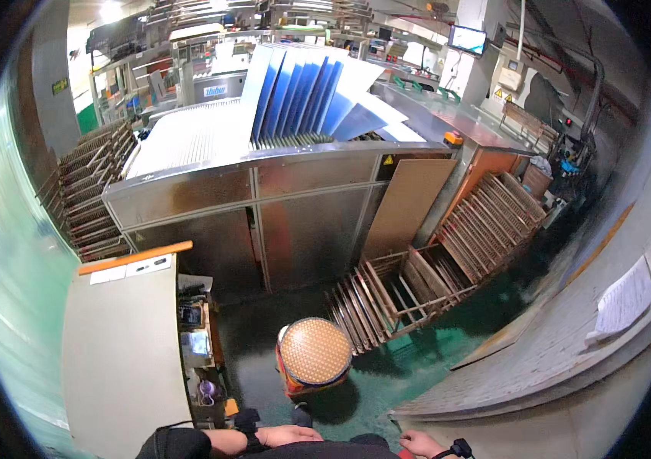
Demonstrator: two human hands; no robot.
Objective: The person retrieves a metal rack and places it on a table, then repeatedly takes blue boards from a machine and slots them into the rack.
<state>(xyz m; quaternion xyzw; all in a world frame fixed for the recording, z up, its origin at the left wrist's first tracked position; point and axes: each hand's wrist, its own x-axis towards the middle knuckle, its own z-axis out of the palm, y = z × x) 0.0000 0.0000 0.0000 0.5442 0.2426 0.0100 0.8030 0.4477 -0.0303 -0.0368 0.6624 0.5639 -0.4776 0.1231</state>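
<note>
My left hand (288, 436) is at the lower edge, in front of my dark clothing, with its fingers stretched toward the right. It seems to hold nothing. To its right, my right hand (420, 443) has its fingers curled in, beside a small patch of red; whatever is inside them, if anything, is hidden. A dark band sits on each wrist. Ahead of my hands stands a round stool (315, 352) with a tan dotted seat and a red-orange side. Neither hand touches it.
A pale table (122, 344) with a cluttered side shelf (197, 336) stands at left. Ahead, a long metal machine (187, 195) carries several upright blue-white panels (295, 92). Slatted racks (486, 226) and a leaning brown board (408, 206) stand right of centre. Papers (624, 302) hang at right.
</note>
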